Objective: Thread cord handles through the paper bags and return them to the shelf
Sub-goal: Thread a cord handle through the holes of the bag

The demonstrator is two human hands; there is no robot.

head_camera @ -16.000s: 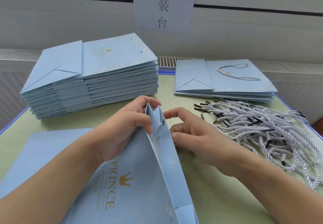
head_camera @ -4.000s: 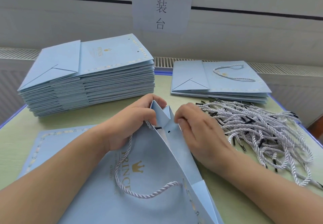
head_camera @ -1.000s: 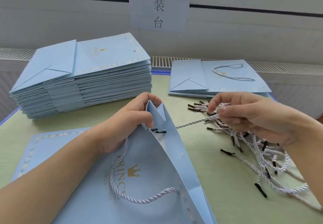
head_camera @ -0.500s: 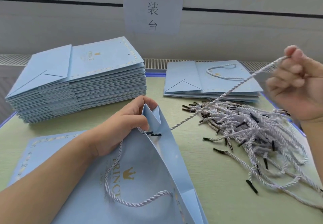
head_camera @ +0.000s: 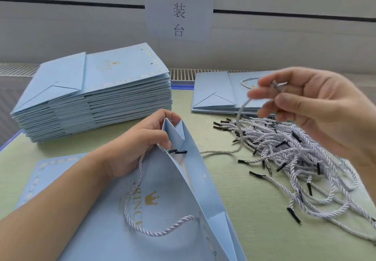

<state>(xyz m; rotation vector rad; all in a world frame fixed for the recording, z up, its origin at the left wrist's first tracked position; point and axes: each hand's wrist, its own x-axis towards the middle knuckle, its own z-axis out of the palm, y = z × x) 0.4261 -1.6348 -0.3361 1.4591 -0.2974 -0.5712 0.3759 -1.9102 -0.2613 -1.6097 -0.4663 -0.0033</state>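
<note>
Now left hand (head_camera: 132,148) gripping upright bag (head_camera: 183,189) mouth, right hand (head_camera: 317,108) pinching cord (head_camera: 240,118) hanging downward.

Two bare forearms and two hands are seen, and no sleeve is visible on either arm up to the picture's edge. The left hand (head_camera: 140,144) and the right hand (head_camera: 313,106) are ungloved, and no ring, watch or band can be made out on them. The nails are kept short and unpainted, as far as can be told.
</note>
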